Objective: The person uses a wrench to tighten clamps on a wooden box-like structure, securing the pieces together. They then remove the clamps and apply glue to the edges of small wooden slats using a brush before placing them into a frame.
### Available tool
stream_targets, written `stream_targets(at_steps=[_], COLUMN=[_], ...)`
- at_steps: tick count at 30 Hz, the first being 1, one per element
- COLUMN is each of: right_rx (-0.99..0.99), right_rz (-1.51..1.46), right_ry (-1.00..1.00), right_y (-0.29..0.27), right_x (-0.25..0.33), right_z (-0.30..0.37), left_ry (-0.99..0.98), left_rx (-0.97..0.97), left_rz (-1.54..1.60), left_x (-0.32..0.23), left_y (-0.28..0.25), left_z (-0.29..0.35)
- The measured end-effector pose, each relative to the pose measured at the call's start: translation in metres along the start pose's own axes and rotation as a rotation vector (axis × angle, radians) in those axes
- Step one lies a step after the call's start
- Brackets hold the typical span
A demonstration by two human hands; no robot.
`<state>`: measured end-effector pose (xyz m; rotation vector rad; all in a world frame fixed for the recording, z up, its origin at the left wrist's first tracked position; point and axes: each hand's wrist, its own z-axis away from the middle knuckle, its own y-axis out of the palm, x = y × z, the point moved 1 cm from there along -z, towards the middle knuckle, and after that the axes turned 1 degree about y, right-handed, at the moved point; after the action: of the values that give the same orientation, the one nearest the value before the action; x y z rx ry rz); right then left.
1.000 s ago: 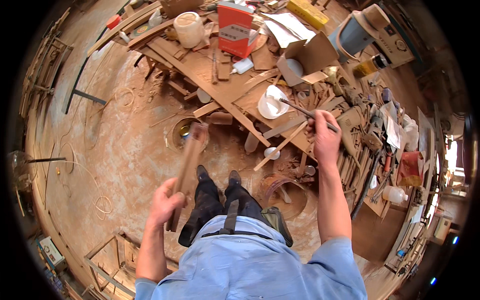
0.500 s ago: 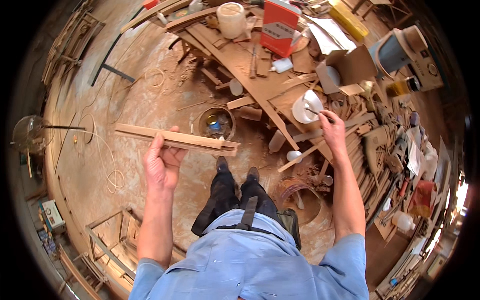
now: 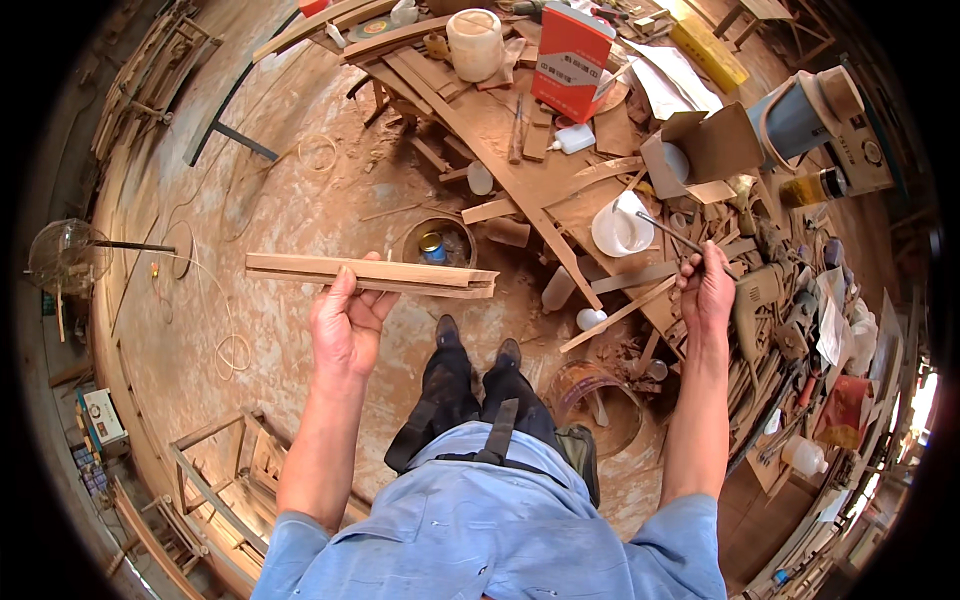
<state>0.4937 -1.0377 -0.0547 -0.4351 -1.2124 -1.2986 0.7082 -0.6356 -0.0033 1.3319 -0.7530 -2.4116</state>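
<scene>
My left hand [image 3: 348, 328] is closed around a long pale wooden strip [image 3: 420, 272], its fingers under it and thumb against the near side. A groove shows along the strip's right end. My right hand [image 3: 708, 292] pinches a thin dark stick [image 3: 668, 232] whose far end sits over the rim of a white plastic tub [image 3: 620, 240]. Whitish stuff lies inside the tub. It stands near the edge of the cluttered workbench [image 3: 550, 185].
On the bench are a red-and-grey box [image 3: 572, 62], a white jar [image 3: 474, 45], an open cardboard box [image 3: 735, 145] and a power drill [image 3: 758, 300]. A round container with a blue can [image 3: 432, 248] stands on the dusty floor. A fan [image 3: 70, 255] is at far left.
My right hand has moved right and down, drawing the stick back from the tub. My left hand has shifted slightly right, and the strip lies more level.
</scene>
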Motion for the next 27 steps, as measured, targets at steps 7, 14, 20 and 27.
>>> stream_targets(at_steps=[7,14,20,27], right_rx=[0.211,0.270,0.353,0.355], right_rz=[-0.032,-0.134,-0.003,0.270], right_ry=[0.087,0.223,0.147,-0.051], right_y=[0.054,0.064,0.054,0.070], right_x=[0.015,-0.015,-0.025,-0.016], right_z=[0.100,0.118,0.116,0.146], left_ry=[-0.059,-0.134,-0.151,-0.008], left_rx=[-0.019,-0.023,-0.030,0.050], left_rz=[0.040,0.060,0.056,-0.065], left_x=[0.017,0.030,0.031,0.035], left_y=[0.012,0.017,0.018,0.018], left_z=[-0.004,-0.003,0.000,0.006])
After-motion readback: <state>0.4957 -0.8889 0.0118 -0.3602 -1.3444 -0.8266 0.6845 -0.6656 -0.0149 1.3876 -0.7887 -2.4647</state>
